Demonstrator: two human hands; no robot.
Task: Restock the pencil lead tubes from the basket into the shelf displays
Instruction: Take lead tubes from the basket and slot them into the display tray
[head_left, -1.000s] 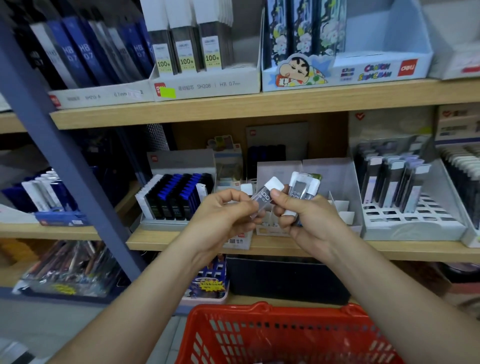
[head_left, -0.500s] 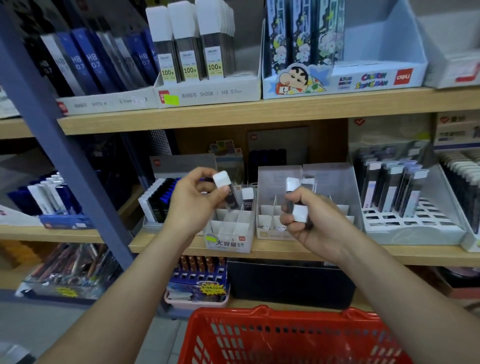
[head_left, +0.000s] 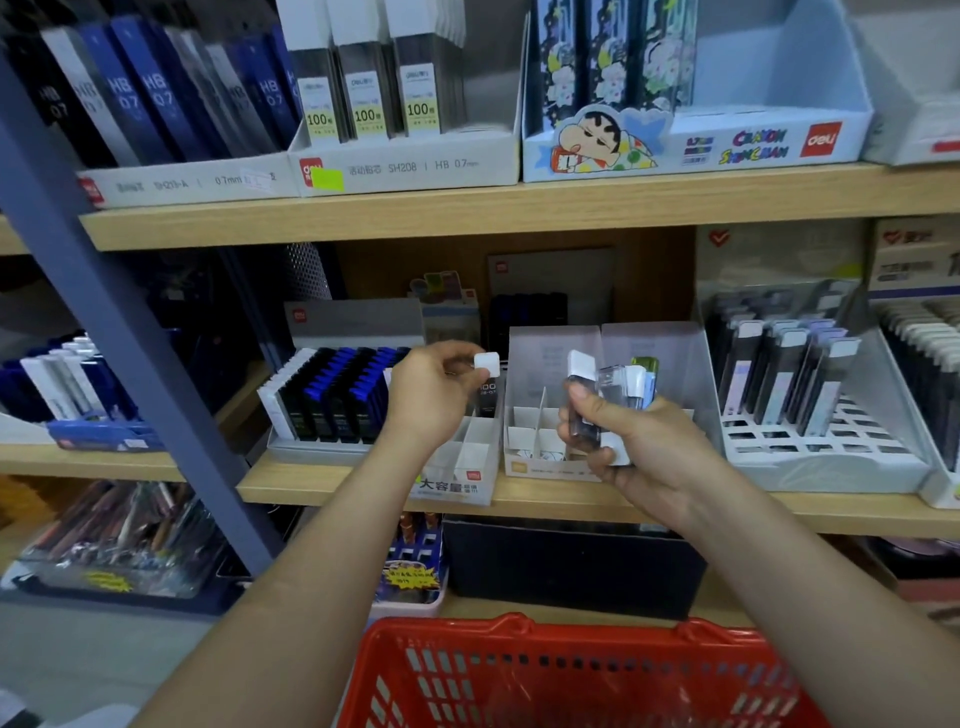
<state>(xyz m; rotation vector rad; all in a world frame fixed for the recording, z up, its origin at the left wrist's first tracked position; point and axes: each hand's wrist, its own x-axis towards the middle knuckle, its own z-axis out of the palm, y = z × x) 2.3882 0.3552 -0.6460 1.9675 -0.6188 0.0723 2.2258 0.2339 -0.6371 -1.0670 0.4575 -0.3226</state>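
At mid-frame the left hand (head_left: 436, 395) pinches a lead tube (head_left: 488, 397) by its cap, upright over the display box (head_left: 470, 467), apparently to slot it; the right hand (head_left: 641, 454) grips spare tubes (head_left: 621, 387).

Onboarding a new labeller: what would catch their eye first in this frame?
The two hands mid-frame: the left hand pinches one white-capped lead tube at the divided display box on the middle shelf, the right hand grips a bunch of tubes beside it. The red basket fills the bottom edge, and the Crayon Shin-chan box stands out on the top shelf.
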